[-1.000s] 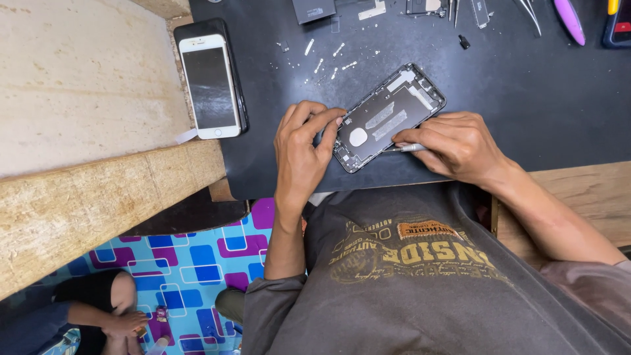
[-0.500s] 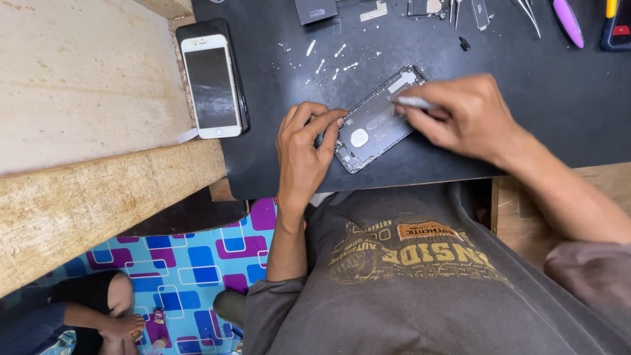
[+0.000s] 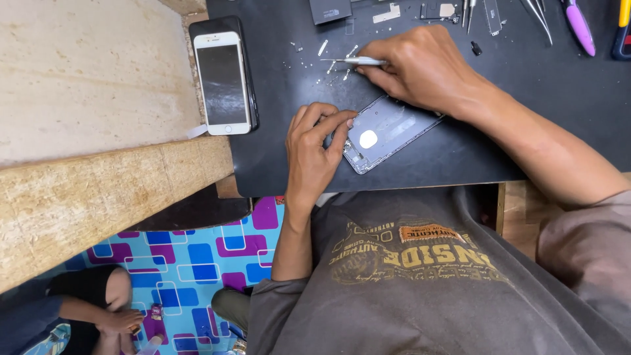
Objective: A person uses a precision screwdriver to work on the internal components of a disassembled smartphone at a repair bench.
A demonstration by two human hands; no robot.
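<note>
An opened grey phone housing (image 3: pixel 384 131) lies on the black work mat (image 3: pixel 276 164) near its front edge. My left hand (image 3: pixel 315 154) rests on the housing's left end, fingers curled on its rim. My right hand (image 3: pixel 420 66) is over the mat just beyond the housing and grips thin metal tweezers (image 3: pixel 351 61). The tweezer tips point left among small screws (image 3: pixel 335 69) scattered on the mat. My right forearm crosses over the housing's right end.
A white phone (image 3: pixel 222 82) lies face up on a black one at the mat's left edge. Small parts, more tweezers (image 3: pixel 536 13) and a purple-handled tool (image 3: pixel 578 26) line the far edge. A wooden bench (image 3: pixel 92 118) stands left. Another person sits on the patterned floor (image 3: pixel 190 263) below.
My right hand has lifted off the housing and moved up and left with the tweezers to the scattered screws. My left hand has stayed on the housing.
</note>
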